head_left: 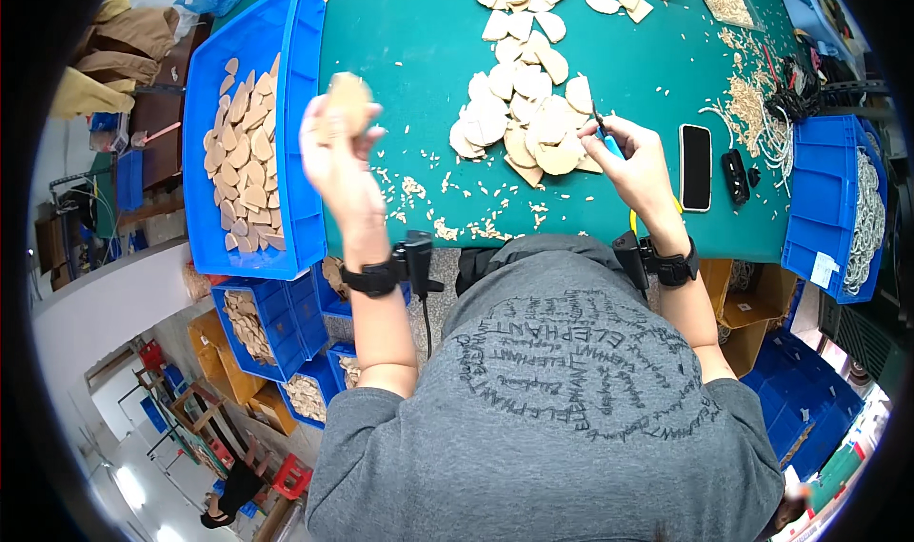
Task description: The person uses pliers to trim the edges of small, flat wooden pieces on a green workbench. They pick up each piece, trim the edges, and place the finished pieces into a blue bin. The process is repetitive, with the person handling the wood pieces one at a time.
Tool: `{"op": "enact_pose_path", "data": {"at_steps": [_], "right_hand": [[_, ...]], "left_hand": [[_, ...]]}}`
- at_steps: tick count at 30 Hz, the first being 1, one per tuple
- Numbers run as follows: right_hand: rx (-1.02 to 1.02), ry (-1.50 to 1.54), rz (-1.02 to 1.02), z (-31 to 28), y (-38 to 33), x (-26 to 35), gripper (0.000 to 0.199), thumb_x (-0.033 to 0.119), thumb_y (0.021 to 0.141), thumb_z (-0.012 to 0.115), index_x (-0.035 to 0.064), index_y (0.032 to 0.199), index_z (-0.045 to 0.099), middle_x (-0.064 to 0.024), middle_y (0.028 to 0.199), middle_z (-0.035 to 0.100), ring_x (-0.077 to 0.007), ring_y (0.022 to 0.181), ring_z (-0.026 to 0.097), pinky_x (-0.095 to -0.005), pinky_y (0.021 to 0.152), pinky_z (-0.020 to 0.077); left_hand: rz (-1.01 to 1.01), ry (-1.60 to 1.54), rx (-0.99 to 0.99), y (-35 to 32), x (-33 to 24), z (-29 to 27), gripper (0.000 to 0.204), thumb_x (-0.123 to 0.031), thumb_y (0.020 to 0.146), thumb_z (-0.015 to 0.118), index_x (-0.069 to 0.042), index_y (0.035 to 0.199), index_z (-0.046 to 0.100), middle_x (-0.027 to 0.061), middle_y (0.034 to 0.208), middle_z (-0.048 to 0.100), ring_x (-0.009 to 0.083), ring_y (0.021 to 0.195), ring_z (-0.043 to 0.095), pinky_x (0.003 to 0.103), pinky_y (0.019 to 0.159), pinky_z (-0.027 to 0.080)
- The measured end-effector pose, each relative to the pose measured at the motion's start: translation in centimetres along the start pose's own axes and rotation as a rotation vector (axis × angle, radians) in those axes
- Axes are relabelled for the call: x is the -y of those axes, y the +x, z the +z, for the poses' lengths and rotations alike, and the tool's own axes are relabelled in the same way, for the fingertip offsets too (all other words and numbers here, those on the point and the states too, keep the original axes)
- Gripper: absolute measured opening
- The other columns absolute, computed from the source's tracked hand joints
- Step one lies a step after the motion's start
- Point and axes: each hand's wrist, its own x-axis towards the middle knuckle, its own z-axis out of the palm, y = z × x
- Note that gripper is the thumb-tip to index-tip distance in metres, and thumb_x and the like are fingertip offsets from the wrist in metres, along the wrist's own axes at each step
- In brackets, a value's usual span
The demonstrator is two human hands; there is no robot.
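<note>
My left hand (338, 156) is raised over the table's left part and holds a tan, rounded wooden piece (347, 99) by its lower edge. My right hand (636, 166) grips a small cutting tool with blue handles (609, 142), its tip at the edge of a pile of similar wooden pieces (524, 128) in the middle of the green table (419, 56). Both wrists wear black bands with small devices.
A large blue bin (286, 151) with several wooden pieces stands at my left. Wood chips (457, 223) litter the table's near edge. A black phone (695, 166) and a small black device (735, 175) lie at right, beside a blue bin (828, 209) of pale parts. More blue bins sit below.
</note>
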Motion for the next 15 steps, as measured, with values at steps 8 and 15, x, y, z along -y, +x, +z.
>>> {"op": "enact_pose_path", "data": {"at_steps": [8,15], "right_hand": [[0.050,0.003,0.006,-0.1,-0.6,-0.3,0.017,0.014,0.081,0.067,0.0000,0.091,0.067,0.0022,0.071,0.060,-0.0023,0.064,0.047,-0.0201,0.056,0.0376],[0.005,-0.037,-0.002,-0.4,-1.2,-0.9,0.016,0.014,0.081,0.067,0.0005,0.090,0.067,-0.0013,0.073,0.063,-0.0039,0.066,0.053,-0.0212,0.060,0.0433]], "left_hand": [[0.046,0.922,0.282,3.0,12.4,-0.4,0.051,-0.043,0.079,0.071,-0.004,0.112,0.064,0.0114,0.108,0.063,0.0204,0.089,0.060,0.035,0.075,0.049],[0.252,1.326,0.431,-0.7,17.2,5.1,0.046,-0.041,0.080,0.070,-0.002,0.105,0.063,0.0124,0.106,0.056,0.0278,0.103,0.052,0.039,0.085,0.047]]}}
